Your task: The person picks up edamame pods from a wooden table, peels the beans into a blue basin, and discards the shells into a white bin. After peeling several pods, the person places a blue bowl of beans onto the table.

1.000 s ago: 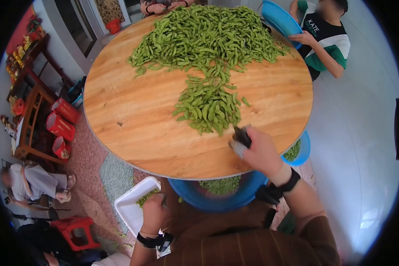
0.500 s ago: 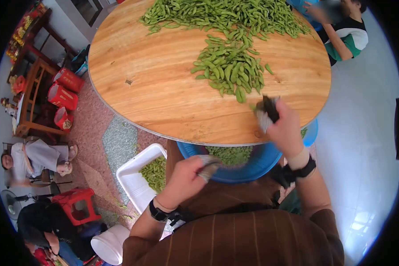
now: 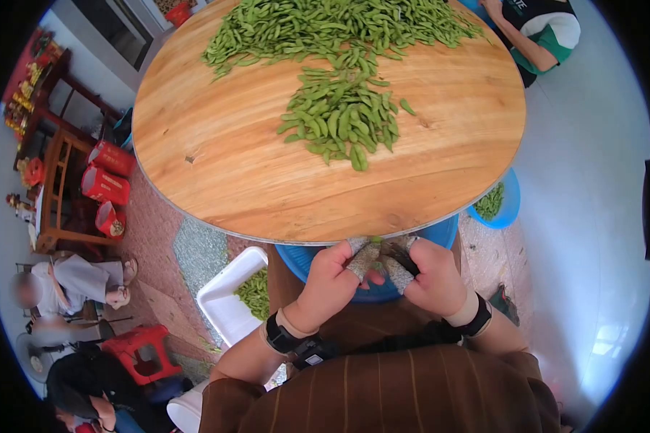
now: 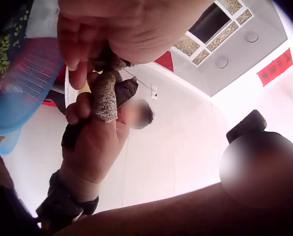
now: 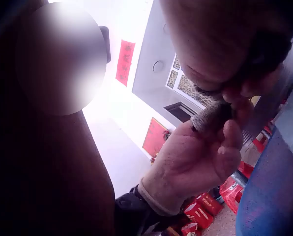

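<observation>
My left hand (image 3: 326, 280) and right hand (image 3: 438, 280) meet just below the near table edge, over a blue basin (image 3: 293, 258). Grey speckled covers wrap some of the fingertips on both. A green edamame pod (image 3: 376, 240) is pinched between the two sets of fingertips, mostly hidden by them. In the left wrist view the right hand (image 4: 95, 152) faces the camera with thumb and fingers bent together. The left hand (image 5: 183, 152) shows the same curl in the right wrist view. On the round wooden table (image 3: 217, 180) lies a small heap of edamame pods (image 3: 339, 119).
A bigger pod pile (image 3: 325, 32) covers the table's far side. A white tub (image 3: 224, 303) of pods stands at left, a light blue basin (image 3: 509, 206) of pods at right. Seated people, a red stool (image 3: 143, 353) and red buckets (image 3: 107, 184) are further left.
My right hand has drawn back from beside the small heap to the table edge. The left hand has moved right, from over the white tub, and now meets it at the pod.
</observation>
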The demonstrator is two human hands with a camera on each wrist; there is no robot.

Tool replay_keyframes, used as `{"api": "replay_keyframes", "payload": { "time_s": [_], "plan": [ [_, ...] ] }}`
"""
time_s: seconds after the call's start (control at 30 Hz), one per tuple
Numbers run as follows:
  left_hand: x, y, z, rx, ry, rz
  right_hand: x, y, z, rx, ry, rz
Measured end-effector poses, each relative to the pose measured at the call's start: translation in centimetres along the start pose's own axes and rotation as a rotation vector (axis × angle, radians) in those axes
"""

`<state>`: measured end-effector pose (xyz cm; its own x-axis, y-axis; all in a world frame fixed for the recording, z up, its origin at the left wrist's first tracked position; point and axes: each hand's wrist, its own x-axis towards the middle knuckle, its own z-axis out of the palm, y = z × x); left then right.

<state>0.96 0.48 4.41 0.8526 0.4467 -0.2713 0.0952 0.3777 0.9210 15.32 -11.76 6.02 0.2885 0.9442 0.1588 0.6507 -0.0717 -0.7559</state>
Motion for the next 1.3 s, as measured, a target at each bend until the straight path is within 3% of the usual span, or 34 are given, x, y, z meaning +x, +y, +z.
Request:
{"api": "replay_keyframes", "payload": {
  "time_s": [0.1, 0.23, 0.43, 0.5, 0.53, 0.6, 0.63, 0.7, 0.73, 0.8, 0.83, 0.9, 0.93, 1.0, 1.03, 1.1, 1.13, 1.2, 1.23, 1.3],
  "plan": [
    [0.1, -0.1, 0.2, 0.026, 0.031, 0.053, -0.2, 0.4, -0.5, 0.254, -0.037, 0.091],
    [0.1, -0.3, 0.5, 0.042, 0.009, 0.088, -0.6, -0.1, -1.7, 0.345, -0.074, 0.201],
    [0.2, -0.4, 0.9, 0.235, -0.037, 0.068, -1.6, 1.3, -1.1, 0.263, -0.07, 0.039],
    [0.3, -0.8, 0.6, 0.675, -0.033, 0.309, -2.1, 2.0, -0.9, 0.287, -0.107, 0.053],
    [0.4, -1.0, 0.5, 0.677, -0.04, 0.306, -2.1, 1.9, -1.0, 0.289, -0.102, 0.058],
    [0.5, -1.4, 0.3, 1.086, -0.014, 0.552, -2.1, 1.9, -1.2, 0.536, -0.243, 0.297],
    [0.5, -1.5, 0.3, 1.087, -0.02, 0.55, -2.3, 2.4, -0.9, 0.539, -0.239, 0.301],
    [0.4, -1.6, 0.2, 0.832, -0.075, 0.29, -2.6, 3.8, 0.1, 0.651, -0.25, 0.288],
    [0.5, -2.0, -0.1, 0.833, -0.077, 0.289, -2.6, 3.8, 0.1, 0.653, -0.248, 0.29],
    [1.0, -3.7, -1.1, -0.467, -0.194, -0.348, -2.5, 3.8, 0.2, 1.029, -0.328, 0.47],
    [1.2, -4.6, -1.4, -0.467, -0.194, -0.348, -2.6, 4.3, 0.9, 1.03, -0.329, 0.47],
    [1.7, -5.9, -1.7, -0.891, -0.327, -0.444, -2.6, 5.6, 2.7, 0.343, -0.021, -0.064],
    [1.8, -6.2, -1.8, -0.892, -0.328, -0.445, -2.6, 5.9, 2.6, 0.343, -0.021, -0.062],
    [2.1, -6.5, -1.9, -0.683, -0.161, -0.502, -2.4, 6.4, 2.0, -0.019, -0.173, 0.018],
    [2.2, -6.4, -1.9, -0.69, -0.164, -0.5, -2.3, 6.7, 2.1, -0.025, -0.178, 0.018],
    [2.2, -5.9, -1.8, -0.574, -0.101, -0.534, -1.8, 7.3, 2.5, 0.251, -0.005, 0.128],
    [2.1, -5.7, -1.7, -0.579, -0.1, -0.532, -1.7, 7.1, 2.5, 0.248, -0.01, 0.128],
    [2.1, -5.3, -1.6, -0.487, -0.146, -0.553, -1.1, 6.4, 2.2, 0.596, -0.176, 0.376],
    [2.2, -5.6, -2.0, -0.488, -0.15, -0.545, -1.0, 6.3, 2.1, 0.589, -0.175, 0.372],
    [2.1, -6.3, -3.0, -0.89, -0.434, -0.627, -0.9, 6.2, 1.9, 0.728, -0.314, 0.432]
  ]
}}
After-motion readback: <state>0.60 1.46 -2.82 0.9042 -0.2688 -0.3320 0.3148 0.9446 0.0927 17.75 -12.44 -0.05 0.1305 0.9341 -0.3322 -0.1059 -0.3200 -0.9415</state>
